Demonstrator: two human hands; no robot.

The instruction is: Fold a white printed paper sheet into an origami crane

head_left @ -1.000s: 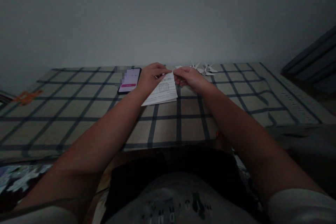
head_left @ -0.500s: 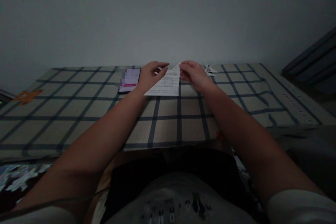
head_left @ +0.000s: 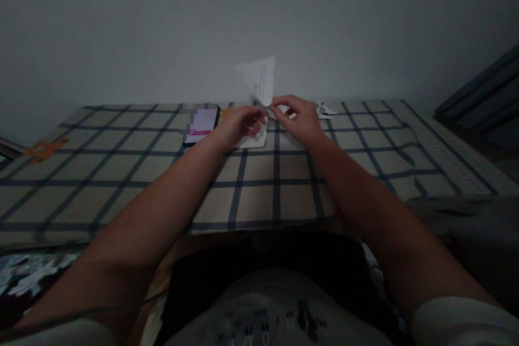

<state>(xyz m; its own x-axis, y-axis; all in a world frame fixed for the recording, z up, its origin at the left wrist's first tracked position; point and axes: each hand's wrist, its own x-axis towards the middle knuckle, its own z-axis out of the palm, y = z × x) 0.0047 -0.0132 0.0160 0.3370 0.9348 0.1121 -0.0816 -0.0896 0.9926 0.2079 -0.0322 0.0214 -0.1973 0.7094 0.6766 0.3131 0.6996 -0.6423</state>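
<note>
A white sheet of printed paper (head_left: 261, 78) stands up above the far side of the table, bent at its lower end. My right hand (head_left: 298, 116) pinches that lower end between thumb and fingertips. Curled just to the left, my left hand (head_left: 239, 124) has its fingertips at the paper near the right hand's. Beneath it, a flat piece of printed paper (head_left: 257, 138) shows on the cloth; whether it belongs to the raised sheet I cannot tell. Part of it is hidden by the left hand.
A phone (head_left: 201, 124) with a lit screen lies left of my left hand. White paper scraps (head_left: 325, 110) sit right of my right hand. An orange object (head_left: 44, 150) rests on the checked tablecloth (head_left: 133, 167) at far left. Behind the table rises a grey wall (head_left: 259, 16).
Part of the paper has risen from the table and bent upward. My left hand has lowered slightly and its fingers have curled; my right fingertips have moved left onto the paper's lower end.
</note>
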